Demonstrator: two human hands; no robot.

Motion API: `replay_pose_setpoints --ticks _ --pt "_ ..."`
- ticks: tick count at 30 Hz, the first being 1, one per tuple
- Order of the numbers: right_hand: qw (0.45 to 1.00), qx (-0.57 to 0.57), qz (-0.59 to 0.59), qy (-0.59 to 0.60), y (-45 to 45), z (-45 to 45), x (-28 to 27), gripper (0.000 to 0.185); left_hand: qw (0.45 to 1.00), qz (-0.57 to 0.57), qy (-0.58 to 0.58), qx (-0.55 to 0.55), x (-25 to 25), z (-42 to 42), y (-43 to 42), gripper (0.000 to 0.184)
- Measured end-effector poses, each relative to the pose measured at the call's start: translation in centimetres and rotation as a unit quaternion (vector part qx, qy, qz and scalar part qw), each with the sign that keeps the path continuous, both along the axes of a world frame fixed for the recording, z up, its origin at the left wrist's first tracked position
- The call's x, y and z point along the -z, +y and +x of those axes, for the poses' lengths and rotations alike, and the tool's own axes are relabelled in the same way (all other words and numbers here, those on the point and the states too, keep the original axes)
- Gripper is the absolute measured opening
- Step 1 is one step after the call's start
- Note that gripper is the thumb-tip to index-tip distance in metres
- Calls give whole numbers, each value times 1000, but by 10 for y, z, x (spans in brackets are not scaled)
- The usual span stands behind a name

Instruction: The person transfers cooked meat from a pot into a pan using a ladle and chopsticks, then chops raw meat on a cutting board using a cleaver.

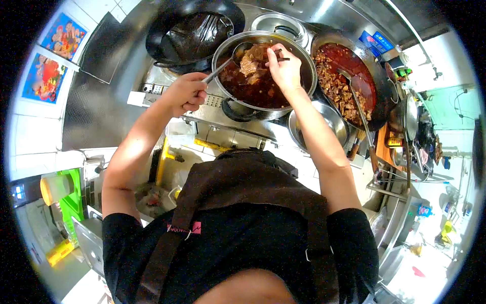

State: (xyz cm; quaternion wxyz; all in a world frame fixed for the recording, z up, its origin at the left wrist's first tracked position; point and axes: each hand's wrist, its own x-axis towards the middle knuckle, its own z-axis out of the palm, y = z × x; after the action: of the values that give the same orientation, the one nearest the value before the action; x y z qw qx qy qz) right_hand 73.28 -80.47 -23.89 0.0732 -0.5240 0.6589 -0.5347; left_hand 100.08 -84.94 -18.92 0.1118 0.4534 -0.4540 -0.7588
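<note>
My left hand (188, 94) is wrapped round the handle of a metal ladle (217, 72). The ladle's bowl lies at the left inside a large steel pot (290, 108) of dark reddish-brown broth. A big piece of brown meat (250, 66) rests at the ladle's bowl, above the broth. Over the right half of the pot, my right hand (285, 70) is closed in a pinch on a thin dark utensil (279, 59) close to the meat. Its kind cannot be made out, since my fingers hide most of it.
A black wok (174, 30) sits at the left. On the right, another wok (380, 110) holds red oil, chopped brown pieces and a long-handled ladle (358, 104). A steel bowl (329, 114) stands below my right forearm. A lidded pan (304, 35) is behind the pot.
</note>
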Motion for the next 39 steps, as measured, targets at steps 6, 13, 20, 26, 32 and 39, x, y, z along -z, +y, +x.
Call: replay_pose_setpoints --ticks 6,13,20,26,32,39 --pt "995 -27 -6 94 4 -17 -21 12 980 144 123 -66 9 -12 10 22" --pt "997 -39 5 65 25 -36 -27 14 952 231 183 -85 29 -13 38 19" --pt "996 -64 64 -25 38 -63 -15 14 914 286 263 -115 40 -13 53 20" --pt "997 -53 27 -49 58 -74 -35 12 857 365 346 -110 41 -21 72 21" --pt "988 -32 -10 -152 74 -101 -35 12 832 381 392 -93 35 -31 87 23" --pt "995 -64 -13 -80 80 -91 -46 11 825 389 393 -121 33 -43 106 26"
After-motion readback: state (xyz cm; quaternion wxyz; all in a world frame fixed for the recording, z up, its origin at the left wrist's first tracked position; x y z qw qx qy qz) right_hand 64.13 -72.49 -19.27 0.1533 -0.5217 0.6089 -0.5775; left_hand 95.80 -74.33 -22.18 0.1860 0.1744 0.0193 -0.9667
